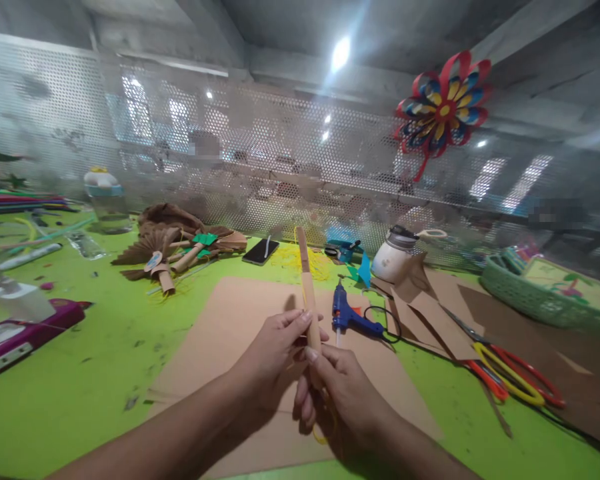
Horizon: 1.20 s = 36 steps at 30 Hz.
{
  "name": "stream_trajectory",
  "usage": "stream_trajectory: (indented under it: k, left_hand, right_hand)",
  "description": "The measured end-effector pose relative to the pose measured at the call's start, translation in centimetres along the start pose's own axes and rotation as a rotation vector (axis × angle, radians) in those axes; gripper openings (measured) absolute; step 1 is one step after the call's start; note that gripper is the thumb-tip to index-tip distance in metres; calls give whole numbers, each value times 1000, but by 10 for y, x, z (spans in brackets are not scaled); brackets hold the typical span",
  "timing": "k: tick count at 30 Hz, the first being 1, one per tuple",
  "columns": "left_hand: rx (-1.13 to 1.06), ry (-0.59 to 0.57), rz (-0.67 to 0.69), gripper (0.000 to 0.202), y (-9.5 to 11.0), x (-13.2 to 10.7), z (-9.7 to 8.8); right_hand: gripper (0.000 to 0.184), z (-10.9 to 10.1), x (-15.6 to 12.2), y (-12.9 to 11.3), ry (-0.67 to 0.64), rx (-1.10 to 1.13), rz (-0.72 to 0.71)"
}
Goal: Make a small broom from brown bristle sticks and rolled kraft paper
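Between my two hands a narrow strip of brown kraft paper (309,288) stands nearly upright, its darker top end pointing away from me. My left hand (279,340) pinches it at mid-length with thumb and fingers. Lower down, my right hand (343,380) has its thumb pressed on the strip, the fingers curled behind. A thin yellow strand (325,440) loops below the right hand. Under both hands lies a sheet of brown card (220,347). Just right of the strip rests a blue glue gun (350,313), with a clear glue stick at its back.
Scissors (510,373) with red and yellow handles lie on brown paper at right, near a green basket (520,290). A white jar (394,257), phone (261,251) and yellow raffia (293,259) stand behind. Folded paper fans (155,257) and a purple power strip (35,333) are left.
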<state>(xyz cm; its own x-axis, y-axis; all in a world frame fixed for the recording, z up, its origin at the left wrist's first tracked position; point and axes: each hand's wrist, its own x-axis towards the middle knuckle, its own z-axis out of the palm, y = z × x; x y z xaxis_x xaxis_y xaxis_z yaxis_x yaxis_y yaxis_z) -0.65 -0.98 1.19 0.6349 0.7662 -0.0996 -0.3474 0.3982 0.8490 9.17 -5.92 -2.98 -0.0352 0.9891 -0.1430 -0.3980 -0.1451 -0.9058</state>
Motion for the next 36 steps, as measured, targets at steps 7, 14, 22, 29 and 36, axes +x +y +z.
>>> stream_trajectory:
  k: [7,14,22,29,36]
  left_hand:
    - [14,-15,7,24,-4,5,-7]
    - [30,-57,22,19,-2,9,-10]
    - [13,-54,8,19,-1,8,-10]
    - [11,-117,-58,24,4,8,-13]
    - [18,-57,-58,43,9,7,-3]
  right_hand:
    - [38,2,0,-1,-20,33,-45]
    - [45,-7,4,2,-94,61,-16]
    - [39,-4,1,-5,-94,106,17]
    - [37,-6,2,-6,-113,65,46]
    - [33,-5,4,-1,-10,-18,-38]
